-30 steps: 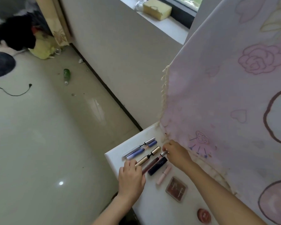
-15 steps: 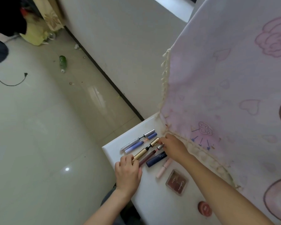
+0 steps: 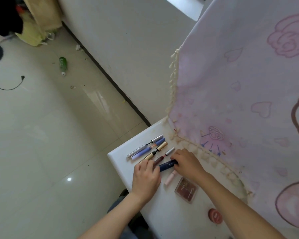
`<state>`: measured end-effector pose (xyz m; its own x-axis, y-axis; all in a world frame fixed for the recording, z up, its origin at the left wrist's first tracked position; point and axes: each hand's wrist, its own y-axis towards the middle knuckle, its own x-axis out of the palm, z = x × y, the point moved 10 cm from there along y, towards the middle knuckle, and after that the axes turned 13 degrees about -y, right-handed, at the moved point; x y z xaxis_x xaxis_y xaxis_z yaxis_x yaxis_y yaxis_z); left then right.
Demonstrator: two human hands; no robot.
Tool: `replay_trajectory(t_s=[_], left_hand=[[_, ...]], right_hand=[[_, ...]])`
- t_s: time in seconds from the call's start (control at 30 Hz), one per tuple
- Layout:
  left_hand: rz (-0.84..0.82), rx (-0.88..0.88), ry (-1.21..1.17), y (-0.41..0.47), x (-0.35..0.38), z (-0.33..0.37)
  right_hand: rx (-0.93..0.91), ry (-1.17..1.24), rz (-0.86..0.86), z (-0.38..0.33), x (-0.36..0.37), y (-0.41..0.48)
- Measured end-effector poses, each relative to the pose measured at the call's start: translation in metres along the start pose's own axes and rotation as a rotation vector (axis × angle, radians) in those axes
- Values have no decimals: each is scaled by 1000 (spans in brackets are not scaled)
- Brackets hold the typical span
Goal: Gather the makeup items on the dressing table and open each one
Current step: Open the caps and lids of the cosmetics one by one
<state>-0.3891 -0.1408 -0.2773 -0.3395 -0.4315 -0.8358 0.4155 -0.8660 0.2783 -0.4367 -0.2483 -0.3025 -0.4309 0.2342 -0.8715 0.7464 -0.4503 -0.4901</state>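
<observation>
Hands meet on the dark navy plastic tube (image 3: 167,165) lying on the white dressing table (image 3: 162,221): left hand (image 3: 146,178) pinches one end, right hand (image 3: 188,163) grips the other, the uncapped slim gold metallic tube (image 3: 154,152) just beside.

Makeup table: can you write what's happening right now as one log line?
step: opening dark blue tube | left hand: on its near end | right hand: on its far end | four tubes uncapped
</observation>
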Motion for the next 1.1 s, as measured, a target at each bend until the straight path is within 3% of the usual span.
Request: replay_trajectory(t_s=[0.23, 0.4, 0.6, 0.9, 1.1], left_hand=[[-276, -33, 20, 18, 24, 10], [-193, -44, -251, 29, -13, 15], [-269, -98, -651, 51, -59, 37], [-293, 38, -846, 48, -120, 60], [-361, 33, -793, 34, -132, 49]], right_hand=[[-10, -89, 20, -8, 0, -6], [32, 274, 105, 9, -38, -40], [101, 661, 240, 16, -101, -99], [92, 792, 394, -10, -141, -144], [63, 765, 423, -34, -144, -156]])
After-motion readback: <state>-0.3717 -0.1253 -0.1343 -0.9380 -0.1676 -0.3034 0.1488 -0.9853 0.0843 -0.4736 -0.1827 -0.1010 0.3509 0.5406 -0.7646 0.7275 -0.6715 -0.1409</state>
